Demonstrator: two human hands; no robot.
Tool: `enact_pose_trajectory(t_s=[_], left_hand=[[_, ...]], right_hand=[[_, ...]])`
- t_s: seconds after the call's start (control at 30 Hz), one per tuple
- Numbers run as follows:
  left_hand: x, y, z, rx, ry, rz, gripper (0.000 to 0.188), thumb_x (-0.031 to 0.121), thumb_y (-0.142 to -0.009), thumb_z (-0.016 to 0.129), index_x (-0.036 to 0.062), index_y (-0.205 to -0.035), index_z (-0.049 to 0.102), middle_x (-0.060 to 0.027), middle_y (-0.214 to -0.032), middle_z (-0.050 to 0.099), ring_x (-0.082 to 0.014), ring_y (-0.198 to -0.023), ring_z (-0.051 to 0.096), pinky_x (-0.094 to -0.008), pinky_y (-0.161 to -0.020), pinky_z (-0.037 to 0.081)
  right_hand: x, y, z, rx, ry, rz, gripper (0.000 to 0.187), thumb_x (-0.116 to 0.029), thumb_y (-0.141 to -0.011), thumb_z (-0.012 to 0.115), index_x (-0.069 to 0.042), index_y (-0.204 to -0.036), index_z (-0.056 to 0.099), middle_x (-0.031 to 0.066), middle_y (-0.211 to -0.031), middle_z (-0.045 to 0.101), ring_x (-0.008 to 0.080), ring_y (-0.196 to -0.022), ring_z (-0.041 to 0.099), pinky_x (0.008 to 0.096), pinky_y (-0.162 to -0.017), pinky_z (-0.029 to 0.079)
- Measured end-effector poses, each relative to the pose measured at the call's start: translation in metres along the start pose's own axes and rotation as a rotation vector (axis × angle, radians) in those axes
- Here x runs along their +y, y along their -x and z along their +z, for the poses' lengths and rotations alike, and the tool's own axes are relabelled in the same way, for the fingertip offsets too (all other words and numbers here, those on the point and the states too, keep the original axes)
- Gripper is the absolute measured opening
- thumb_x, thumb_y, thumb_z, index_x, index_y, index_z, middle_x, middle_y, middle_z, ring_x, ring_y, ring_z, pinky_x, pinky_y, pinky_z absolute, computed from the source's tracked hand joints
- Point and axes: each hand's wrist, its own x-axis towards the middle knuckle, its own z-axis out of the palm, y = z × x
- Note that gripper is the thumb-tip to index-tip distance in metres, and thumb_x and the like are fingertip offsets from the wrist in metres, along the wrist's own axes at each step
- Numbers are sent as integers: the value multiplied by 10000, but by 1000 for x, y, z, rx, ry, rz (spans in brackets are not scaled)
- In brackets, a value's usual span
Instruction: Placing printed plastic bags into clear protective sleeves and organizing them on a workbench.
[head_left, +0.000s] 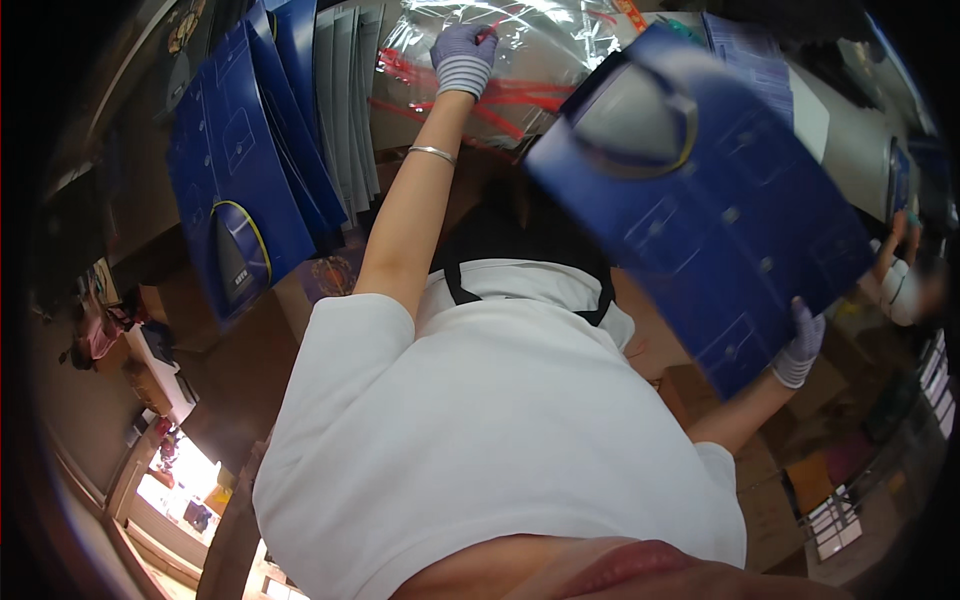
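Grip: my gloved right hand [803, 340] is closed on the lower edge of a blue printed panel [715, 215]; how firmly, I cannot tell. Largest in view, this panel slants up and across in front of me, on my right; held at one edge, with no other support visible, it could bend or twist out of my fingers. Next, the stack of blue panels [230, 150], fanned out on my left, might slide apart if knocked. Smaller, the clear plastic film [550, 50] lies crumpled beneath my left hand [465, 55]; whether I pinch it or merely press, I cannot tell, and its slackness could let a panel corner snag it. Smallest, the red strips [530, 100] could tangle, lying loosely crossed
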Motion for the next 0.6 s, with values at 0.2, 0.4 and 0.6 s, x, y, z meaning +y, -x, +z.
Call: enact_pose_trajectory(t_s=[0.2, 0.4, 0.6], left_hand=[[0, 11, -9, -214, -216, 184, 206, 304, -730, 592, 181, -875, 671, -53, -854, 622, -250, -843, 578, -365, -746, 457], [3, 27, -32, -80, -371, 400, 216, 143, -681, 564, 210, -864, 655, -62, -836, 587, -253, -847, 544, -403, -707, 415], [-34, 45, -43, 52, -277, 202, 169, 162, -665, 613, 129, -831, 603, -65, -818, 585, -258, -837, 536, -401, -734, 409]], right_hand=[[60, 14, 57, -310, 127, 247, 200, -144, -782, 589, 18, -899, 596, 43, -791, 606, 108, -733, 564, 224, -683, 445], [147, -1, 65, -253, -129, 448, 225, -204, -785, 619, -5, -883, 582, 39, -714, 594, 85, -603, 567, 196, -519, 464], [172, 7, 73, -177, -254, 481, 287, -197, -779, 628, 9, -967, 563, 74, -803, 588, 147, -664, 581, 232, -576, 482]])
